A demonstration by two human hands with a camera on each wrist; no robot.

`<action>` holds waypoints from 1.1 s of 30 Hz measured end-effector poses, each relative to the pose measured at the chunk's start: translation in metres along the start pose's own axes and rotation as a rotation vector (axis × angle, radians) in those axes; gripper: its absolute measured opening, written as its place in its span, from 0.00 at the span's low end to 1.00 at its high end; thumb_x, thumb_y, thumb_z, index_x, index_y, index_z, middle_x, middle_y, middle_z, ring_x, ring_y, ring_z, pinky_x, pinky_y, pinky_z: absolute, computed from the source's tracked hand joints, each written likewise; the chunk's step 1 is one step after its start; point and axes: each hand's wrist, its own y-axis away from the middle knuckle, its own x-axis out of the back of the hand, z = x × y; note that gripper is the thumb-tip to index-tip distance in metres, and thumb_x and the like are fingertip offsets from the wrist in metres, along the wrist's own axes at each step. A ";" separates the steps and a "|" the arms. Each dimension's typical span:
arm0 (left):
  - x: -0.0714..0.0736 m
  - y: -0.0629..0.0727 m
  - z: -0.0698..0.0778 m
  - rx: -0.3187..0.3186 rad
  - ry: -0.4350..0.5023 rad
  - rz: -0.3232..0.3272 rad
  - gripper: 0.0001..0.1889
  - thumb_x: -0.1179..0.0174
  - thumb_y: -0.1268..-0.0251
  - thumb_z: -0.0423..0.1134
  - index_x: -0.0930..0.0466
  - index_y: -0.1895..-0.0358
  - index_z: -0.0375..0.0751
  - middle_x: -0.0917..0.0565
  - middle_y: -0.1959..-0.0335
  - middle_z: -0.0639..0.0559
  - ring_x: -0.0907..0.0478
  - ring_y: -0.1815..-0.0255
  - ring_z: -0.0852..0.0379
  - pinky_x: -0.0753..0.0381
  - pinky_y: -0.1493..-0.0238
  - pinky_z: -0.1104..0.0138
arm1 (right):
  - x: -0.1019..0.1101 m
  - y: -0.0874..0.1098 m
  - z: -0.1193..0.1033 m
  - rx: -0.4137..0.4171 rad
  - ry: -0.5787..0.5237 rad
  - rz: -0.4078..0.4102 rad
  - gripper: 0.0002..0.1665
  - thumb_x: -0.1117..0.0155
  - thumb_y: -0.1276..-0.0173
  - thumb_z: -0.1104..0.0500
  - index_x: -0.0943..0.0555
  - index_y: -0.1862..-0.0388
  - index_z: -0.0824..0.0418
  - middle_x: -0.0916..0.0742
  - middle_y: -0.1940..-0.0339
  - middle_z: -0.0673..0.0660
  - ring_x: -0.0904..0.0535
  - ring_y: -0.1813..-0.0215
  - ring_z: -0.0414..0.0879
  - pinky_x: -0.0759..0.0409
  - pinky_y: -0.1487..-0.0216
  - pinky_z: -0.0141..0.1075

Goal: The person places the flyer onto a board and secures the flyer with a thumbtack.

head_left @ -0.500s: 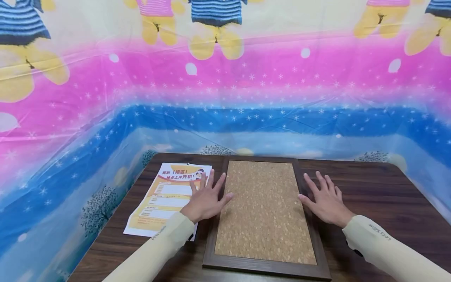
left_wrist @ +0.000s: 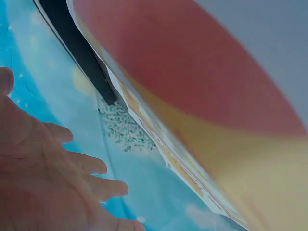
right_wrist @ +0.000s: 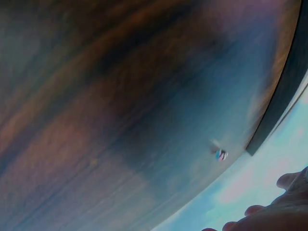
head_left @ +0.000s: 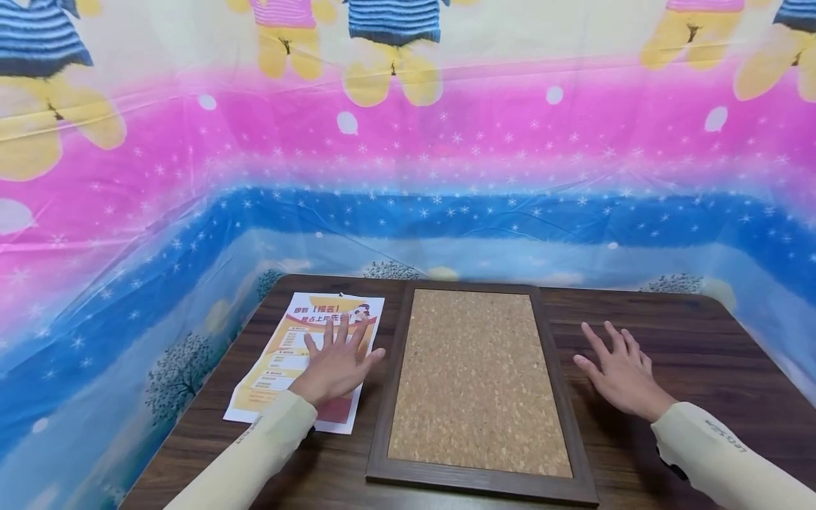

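A cork board (head_left: 474,382) in a dark brown frame lies on the table between my two hands. To its left is a printed paper poster (head_left: 255,404), white with orange, yellow and red areas. My left hand (head_left: 334,365) is over the poster with fingers spread; in the left wrist view the hand (left_wrist: 53,168) shows its palm and grips nothing. Beyond the board's right side, my right hand (head_left: 621,372) is above bare table, fingers spread and holding nothing. Only part of the right hand (right_wrist: 274,214) appears in the right wrist view.
The dark wood-grain table (head_left: 695,354) has rounded far corners. A patterned pink and blue cloth (head_left: 484,163) hangs behind and beside it. In the right wrist view a tiny coloured object (right_wrist: 221,155) lies near the table's edge, too small to identify.
Both hands have moved outward from the cork board's sides, the left one to the left over the poster, the right one to the right. The board and poster have stayed in place.
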 end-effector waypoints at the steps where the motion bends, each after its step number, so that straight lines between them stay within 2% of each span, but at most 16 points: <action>1: 0.001 0.001 -0.002 0.005 0.005 0.002 0.41 0.67 0.33 0.70 0.59 0.23 0.51 0.60 0.25 0.36 0.67 0.28 0.31 0.73 0.44 0.30 | 0.000 0.000 0.002 -0.002 0.001 -0.001 0.41 0.59 0.25 0.40 0.56 0.23 0.57 0.53 0.28 0.75 0.64 0.32 0.77 0.60 0.47 0.74; 9: 0.006 0.005 -0.018 0.056 -0.007 -0.007 0.44 0.69 0.35 0.72 0.57 0.24 0.47 0.60 0.25 0.35 0.68 0.29 0.29 0.74 0.45 0.30 | 0.004 0.001 0.010 -0.021 0.020 -0.029 0.40 0.60 0.24 0.41 0.56 0.23 0.57 0.53 0.29 0.76 0.63 0.32 0.78 0.60 0.46 0.73; 16: 0.014 0.006 -0.038 0.104 -0.016 -0.005 0.43 0.64 0.32 0.68 0.57 0.24 0.40 0.59 0.26 0.31 0.70 0.30 0.26 0.78 0.46 0.30 | 0.008 -0.002 0.015 -0.002 0.026 -0.036 0.37 0.55 0.24 0.48 0.53 0.23 0.58 0.51 0.29 0.76 0.60 0.33 0.77 0.58 0.45 0.73; 19: 0.018 0.006 -0.046 0.140 -0.015 -0.017 0.44 0.63 0.32 0.67 0.57 0.25 0.38 0.55 0.27 0.30 0.67 0.31 0.24 0.75 0.46 0.29 | 0.008 -0.002 0.020 0.007 0.032 -0.036 0.36 0.52 0.24 0.52 0.51 0.24 0.59 0.49 0.30 0.77 0.58 0.33 0.78 0.56 0.46 0.73; 23: 0.025 0.010 -0.059 0.201 0.002 -0.033 0.44 0.62 0.32 0.66 0.57 0.25 0.38 0.49 0.30 0.26 0.58 0.33 0.21 0.66 0.44 0.29 | 0.007 -0.001 0.026 0.030 0.025 -0.031 0.35 0.49 0.26 0.58 0.48 0.25 0.61 0.47 0.31 0.78 0.54 0.35 0.78 0.53 0.47 0.73; 27: 0.031 0.015 -0.072 0.249 0.014 -0.029 0.45 0.58 0.33 0.66 0.55 0.26 0.35 0.44 0.34 0.23 0.50 0.37 0.22 0.59 0.43 0.32 | 0.007 0.000 0.029 0.047 0.019 -0.021 0.31 0.49 0.28 0.65 0.42 0.28 0.65 0.43 0.35 0.79 0.49 0.38 0.78 0.48 0.48 0.71; 33: 0.038 0.020 -0.091 0.285 -0.008 0.001 0.43 0.49 0.33 0.59 0.52 0.28 0.29 0.42 0.37 0.22 0.49 0.39 0.23 0.58 0.44 0.32 | 0.009 0.002 0.032 0.059 0.001 -0.008 0.23 0.49 0.31 0.71 0.34 0.37 0.67 0.34 0.46 0.74 0.39 0.46 0.69 0.34 0.55 0.63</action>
